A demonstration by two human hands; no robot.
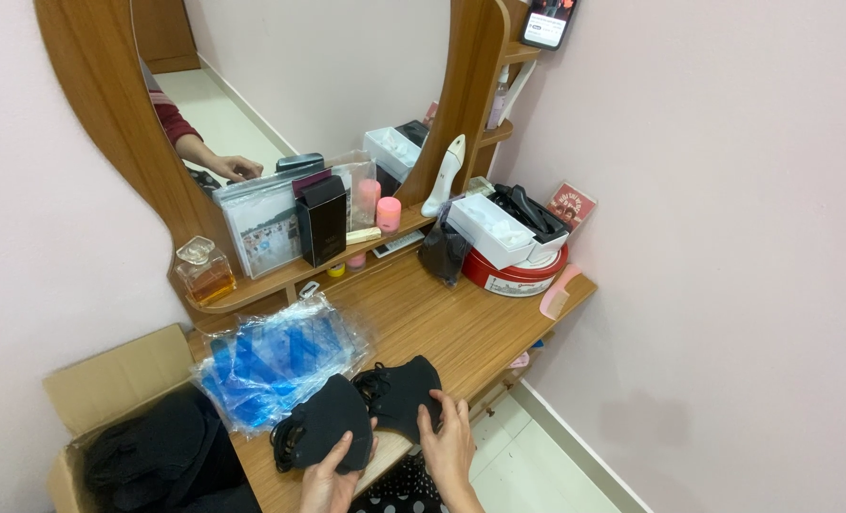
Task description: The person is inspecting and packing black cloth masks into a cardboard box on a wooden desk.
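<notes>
Black fabric masks sit at the near edge of the wooden bench (461, 328). The left hand (328, 480) grips one black mask (326, 423) from six o'clock; the right hand (449, 446) pinches the second mask (402, 389), lying at two o'clock from the first. The two apparently overlap, long axes slanting toward one o'clock.

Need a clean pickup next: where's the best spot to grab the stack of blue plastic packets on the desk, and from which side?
Grip the blue packet stack at its right-hand edge, coming in from the bare desk top. That edge fans out loosely and is reachable. The cardboard box crowds its left, and the black masks under the left hand and right hand block the near side.
</notes>
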